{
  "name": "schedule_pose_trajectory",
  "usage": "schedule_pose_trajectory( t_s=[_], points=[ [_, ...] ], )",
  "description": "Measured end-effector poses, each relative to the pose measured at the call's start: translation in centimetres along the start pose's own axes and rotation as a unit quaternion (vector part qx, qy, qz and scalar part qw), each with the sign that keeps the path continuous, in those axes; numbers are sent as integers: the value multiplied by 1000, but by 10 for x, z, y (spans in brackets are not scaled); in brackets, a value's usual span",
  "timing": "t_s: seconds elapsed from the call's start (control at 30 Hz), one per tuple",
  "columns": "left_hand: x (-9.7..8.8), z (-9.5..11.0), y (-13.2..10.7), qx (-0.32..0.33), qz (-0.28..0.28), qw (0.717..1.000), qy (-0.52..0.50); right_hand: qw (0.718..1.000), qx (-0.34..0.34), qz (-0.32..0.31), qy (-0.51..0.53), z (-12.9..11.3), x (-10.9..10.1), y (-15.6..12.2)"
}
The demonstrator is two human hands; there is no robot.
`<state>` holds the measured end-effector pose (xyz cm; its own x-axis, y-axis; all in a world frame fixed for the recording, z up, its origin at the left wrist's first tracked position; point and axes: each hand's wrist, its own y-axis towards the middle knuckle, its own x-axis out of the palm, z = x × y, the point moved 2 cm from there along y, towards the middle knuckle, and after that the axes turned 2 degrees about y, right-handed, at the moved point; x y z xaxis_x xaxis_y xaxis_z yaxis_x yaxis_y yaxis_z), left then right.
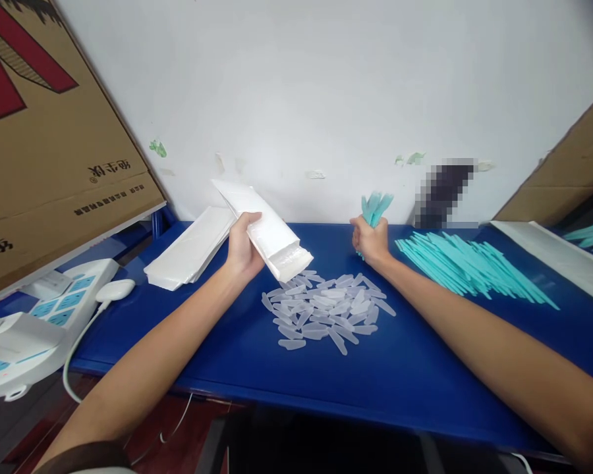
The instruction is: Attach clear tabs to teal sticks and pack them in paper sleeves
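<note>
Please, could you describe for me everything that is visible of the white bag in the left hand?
The white bag is long, narrow and slightly glossy, apparently thin plastic or paper. At its lower end is a crinkled flap. It slopes down toward the right, raised above the blue table. The left hand grips it, thumb on top. Its contents, if any, cannot be seen.

Blue table (415, 368); on it translucent pieces (326, 306); teal sticks (474, 266); white packets (190, 247)
</note>
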<state>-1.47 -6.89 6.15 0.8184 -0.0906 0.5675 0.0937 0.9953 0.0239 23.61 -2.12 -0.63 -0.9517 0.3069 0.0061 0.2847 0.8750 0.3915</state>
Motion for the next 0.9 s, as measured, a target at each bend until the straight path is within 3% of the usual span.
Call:
schedule_pose_trajectory(
  t_s=[0.13, 0.3, 0.4, 0.5, 0.57, 0.67, 0.73, 0.8, 0.9],
  points=[
    [-3, -4, 2, -16, 28, 999, 1, 999, 7, 31, 22, 3, -1, -4],
    [-8, -8, 8, -24, 43, 999, -17, 996, -28, 40, -69, -2, 0, -8],
    [-11, -10, 12, -8, 50, 998, -36, 984, -94, -35, -147, -22, 4, -13],
    [-13, -10, 17, 9, 74, 996, -48, 939, -183, -187, -224, -54, 12, -22],
    [-14, -10, 18, 20, 83, 995, -57, 898, -208, -253, -294, -72, 19, -28],
    [-14, -12, 19, 32, 82, 994, -65, 828, -212, -277, -439, -85, 32, -37],
    [-14, -17, 19, 40, 86, 993, -64, 797, -209, -268, -499, -88, 40, -41],
    [-14, -23, 18, 53, 96, 992, -56, 791, -187, -270, -516, -92, 48, -42],
    [-11, -31, 15, 56, 102, 992, -37, 801, -108, -348, -475, -103, 56, -34]
  ],
)
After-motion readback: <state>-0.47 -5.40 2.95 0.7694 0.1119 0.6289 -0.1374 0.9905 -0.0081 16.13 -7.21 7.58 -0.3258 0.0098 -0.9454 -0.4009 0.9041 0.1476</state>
